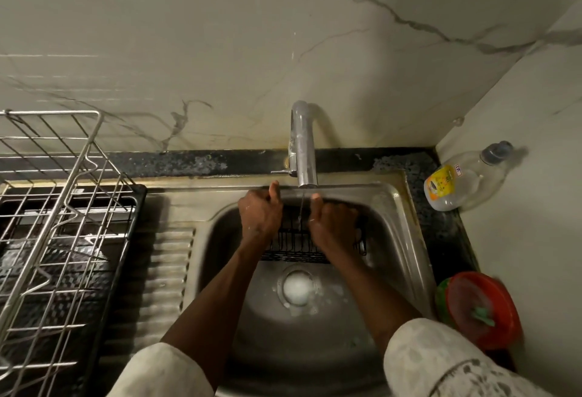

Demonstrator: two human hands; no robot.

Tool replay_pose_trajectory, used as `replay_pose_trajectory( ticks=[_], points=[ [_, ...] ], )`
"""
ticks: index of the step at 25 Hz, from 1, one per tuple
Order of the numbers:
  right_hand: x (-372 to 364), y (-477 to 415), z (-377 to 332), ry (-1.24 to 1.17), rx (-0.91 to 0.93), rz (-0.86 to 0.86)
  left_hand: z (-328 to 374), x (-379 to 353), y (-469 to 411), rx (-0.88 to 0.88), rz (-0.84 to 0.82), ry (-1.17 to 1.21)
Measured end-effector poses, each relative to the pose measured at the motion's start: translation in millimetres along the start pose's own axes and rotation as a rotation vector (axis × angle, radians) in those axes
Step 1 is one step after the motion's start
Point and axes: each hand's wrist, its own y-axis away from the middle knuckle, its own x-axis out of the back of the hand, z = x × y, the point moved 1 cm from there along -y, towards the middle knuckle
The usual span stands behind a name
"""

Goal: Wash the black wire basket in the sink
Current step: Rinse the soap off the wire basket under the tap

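Note:
The black wire basket is held up inside the steel sink, under the tap. A thin stream of water falls from the spout onto it. My left hand grips the basket's left side, thumb pointing up. My right hand grips its right side, thumb also up. Both hands hide much of the basket's top edge. White foam covers the drain below.
A steel wire dish rack on a black tray stands on the left drainboard. A near-empty clear bottle with a yellow label lies in the back right corner. A red and green plastic container sits right of the sink.

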Motion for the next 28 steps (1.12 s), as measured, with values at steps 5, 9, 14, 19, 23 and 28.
replay_pose_trajectory(
  ticks=[5,9,14,19,23,28],
  points=[
    [-5,18,-47,-0.102,0.363,-0.054,-21,3,-4,0.037,0.046,-0.008],
    [-3,11,-30,-0.082,0.365,-0.112,-25,-2,0,0.063,0.036,0.000],
    [21,0,37,0.044,0.078,-0.198,-39,9,2,0.120,0.064,-0.007],
    [15,0,38,0.032,-0.049,-0.105,-7,7,-5,0.067,-0.011,-0.076],
    [-3,14,-25,0.028,-0.078,-0.041,-9,2,-5,0.020,0.010,-0.068],
    [-1,13,-39,-0.074,0.294,-0.068,-22,1,2,-0.022,-0.014,-0.046]
  ],
)
